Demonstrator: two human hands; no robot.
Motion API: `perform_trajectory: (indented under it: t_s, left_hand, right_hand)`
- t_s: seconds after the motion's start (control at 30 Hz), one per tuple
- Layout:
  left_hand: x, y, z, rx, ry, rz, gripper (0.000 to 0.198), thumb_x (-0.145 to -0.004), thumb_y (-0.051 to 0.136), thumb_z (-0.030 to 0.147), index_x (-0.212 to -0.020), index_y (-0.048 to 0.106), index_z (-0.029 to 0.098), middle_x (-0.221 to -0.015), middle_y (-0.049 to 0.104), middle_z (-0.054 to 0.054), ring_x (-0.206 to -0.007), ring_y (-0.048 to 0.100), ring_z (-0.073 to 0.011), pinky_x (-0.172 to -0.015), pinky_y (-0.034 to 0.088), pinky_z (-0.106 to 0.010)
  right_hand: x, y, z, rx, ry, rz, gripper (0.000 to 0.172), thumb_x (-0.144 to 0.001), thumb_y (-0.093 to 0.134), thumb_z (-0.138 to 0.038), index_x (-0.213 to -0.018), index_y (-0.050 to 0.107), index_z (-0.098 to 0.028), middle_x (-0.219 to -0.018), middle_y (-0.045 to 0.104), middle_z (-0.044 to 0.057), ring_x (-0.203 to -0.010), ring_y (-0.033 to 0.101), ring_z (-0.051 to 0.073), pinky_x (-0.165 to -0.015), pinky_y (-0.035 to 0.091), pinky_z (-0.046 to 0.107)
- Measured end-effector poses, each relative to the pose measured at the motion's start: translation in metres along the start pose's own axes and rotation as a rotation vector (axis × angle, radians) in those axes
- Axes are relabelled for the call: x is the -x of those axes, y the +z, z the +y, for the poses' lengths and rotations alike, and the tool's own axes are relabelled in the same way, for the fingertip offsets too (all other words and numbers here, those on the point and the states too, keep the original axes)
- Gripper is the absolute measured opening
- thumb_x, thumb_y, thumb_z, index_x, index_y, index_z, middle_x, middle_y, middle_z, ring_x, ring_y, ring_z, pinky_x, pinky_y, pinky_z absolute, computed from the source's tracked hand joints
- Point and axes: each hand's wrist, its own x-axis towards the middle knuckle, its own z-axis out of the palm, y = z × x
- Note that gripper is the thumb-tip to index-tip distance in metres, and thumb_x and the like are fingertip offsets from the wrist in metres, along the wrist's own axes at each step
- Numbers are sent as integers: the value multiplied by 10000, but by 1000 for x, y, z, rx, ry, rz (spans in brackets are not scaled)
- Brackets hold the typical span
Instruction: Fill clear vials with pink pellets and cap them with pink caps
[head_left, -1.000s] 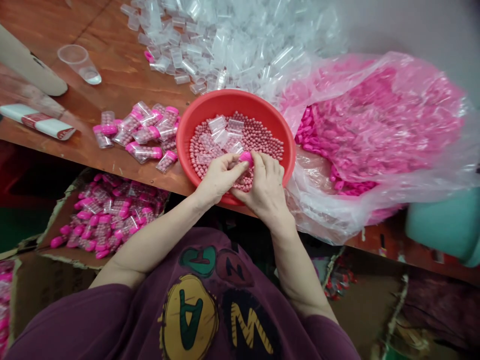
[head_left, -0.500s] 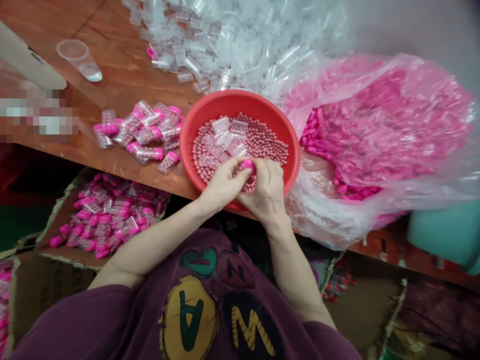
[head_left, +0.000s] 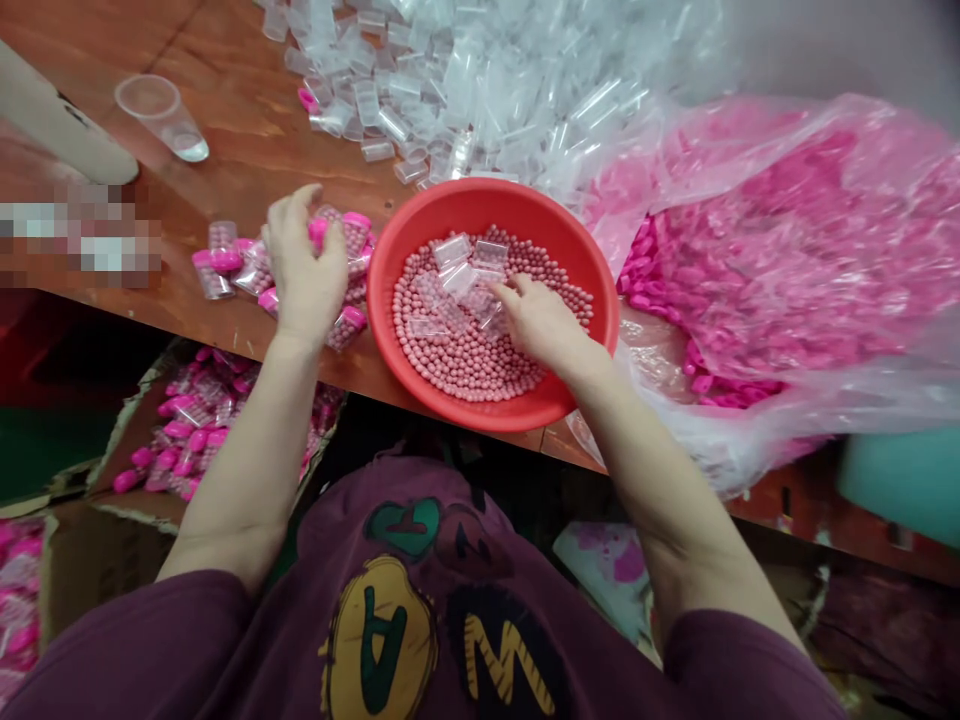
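My left hand [head_left: 304, 265] is over a pile of bead-filled clear bottles with pink caps [head_left: 349, 325], left of the bowl. Its thumb and fingers are apart, with a pink cap showing between them. Inside the red bowl [head_left: 491, 410], my right hand [head_left: 540, 315] reaches over pink beads [head_left: 465, 370]. Its fingertips are at several clear plastic tubes [head_left: 454, 252] lying on the beads; the fingers look slightly spread, and the thumb is mostly hidden.
Loose clear tubes [head_left: 397, 85] are heaped behind the bowl. A plastic bag of pink caps [head_left: 795, 250] lies to its right. A clear cup [head_left: 161, 115] is at back left. Below the table edge, a cardboard box [head_left: 135, 410] holds filled bottles.
My hands, earlier together over the bowl around a pink-capped bottle, have separated. The left moved to the bottle pile; the right moved to the tubes in the bowl.
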Motion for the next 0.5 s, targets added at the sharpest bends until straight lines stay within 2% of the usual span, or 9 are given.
perform_trajectory:
  t_s: [0.03, 0.1, 0.17, 0.27, 0.37, 0.43, 0.5]
  left_hand:
    - [3, 1, 7, -24, 26, 6, 314, -994, 734, 398, -1257, 603, 287, -1329, 660, -5, -1351, 478, -290, -1287, 296, -571]
    - [15, 7, 31, -11, 106, -82, 242, -988, 722, 355, -1197, 648, 257, -1300, 678, -41, -1328, 525, -291, -1262, 333, -547]
    - [31, 16, 58, 16, 170, -262, 148, -1000, 654, 314, -1110, 693, 223, -1215, 720, -77, -1236, 604, -278, -1192, 414, -504]
    - [50, 30, 87, 44, 143, -492, 130, -963, 628, 241, -1012, 742, 201, -1087, 765, -79, -1139, 658, -264, -1126, 472, -448]
    - [57, 39, 97, 70, 72, -582, 157, -908, 636, 173, -981, 775, 181, -1036, 780, -84, -1074, 681, -260, -1087, 494, -421]
    - [58, 40, 100, 67, 37, -632, 165, -883, 646, 149, -961, 791, 167, -1010, 785, -90, -999, 690, -249, -1044, 511, -408]
    - [60, 40, 103, 64, 7, -675, 164, -866, 666, 145, -959, 801, 158, -985, 789, -89, -926, 686, -229, -981, 527, -381]
  right_hand:
    - [-5, 0, -3, 41, -4, -40, 555, -1000, 409, -92, -1517, 611, -114, -1410, 665, 251, -1180, 695, 353, -961, 556, 461]
    - [-9, 1, -8, 84, 5, -94, 487, -1020, 391, -107, -1424, 662, -86, -1299, 714, 249, -1102, 717, 340, -912, 554, 433]
    - [-5, 0, -12, 107, 48, -102, 431, -1038, 396, -142, -1347, 687, -64, -1240, 734, 255, -1067, 725, 343, -887, 553, 426]
    - [5, 2, -17, 108, 52, -76, 469, -1021, 449, -161, -1447, 620, -65, -1313, 706, 255, -1069, 723, 349, -864, 553, 423]
    - [12, 6, -20, 83, -32, -106, 479, -998, 490, -157, -1451, 627, -84, -1361, 683, 246, -1061, 712, 341, -873, 548, 423]
    - [12, 9, -19, 25, -37, -108, 384, -1004, 472, -148, -1293, 713, -74, -1284, 718, 241, -1036, 708, 325, -898, 545, 421]
    - [13, 10, -15, -136, -19, -43, 316, -1000, 493, -159, -1162, 754, -85, -1172, 759, 209, -1012, 709, 300, -926, 548, 407]
